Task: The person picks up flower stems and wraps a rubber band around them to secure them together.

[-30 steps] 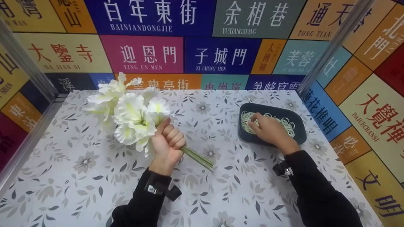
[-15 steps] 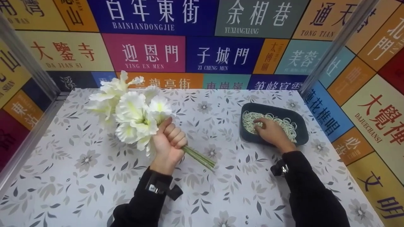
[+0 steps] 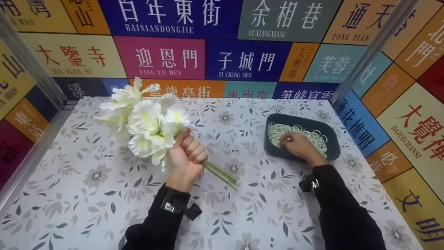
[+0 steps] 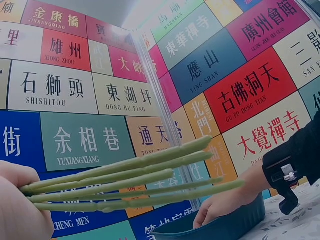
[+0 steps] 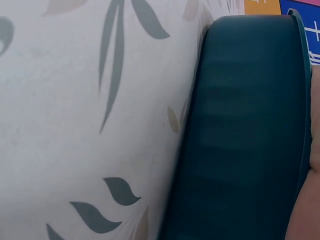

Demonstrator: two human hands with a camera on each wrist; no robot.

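Observation:
My left hand (image 3: pixel 186 158) grips a bunch of white artificial flowers (image 3: pixel 149 119) with yellow-green centres. The blooms lean to the upper left, while the green stems (image 3: pixel 220 173) stick out below the fist; in the left wrist view several stem ends (image 4: pixel 125 162) lie spread apart. Over on the right, a dark teal plastic box (image 3: pixel 331 146) holds many pale rubber bands (image 3: pixel 312 136). My right hand (image 3: pixel 303 146) reaches over its near rim, thumb and forefinger pinched together among the bands. The right wrist view shows mostly the box's outer wall (image 5: pixel 245 125), with the fingertips hidden.
A white tabletop (image 3: pixel 242 208) with a grey leaf and flower print lies under everything. Panels of coloured signs (image 3: pixel 159 57) stand along the back and both sides, joined by metal corner posts (image 3: pixel 367 52).
The right hand's fingers have curled in and the thumb and forefinger have closed together among the rubber bands. The left hand keeps its grip on the flowers; the head view has shifted slightly.

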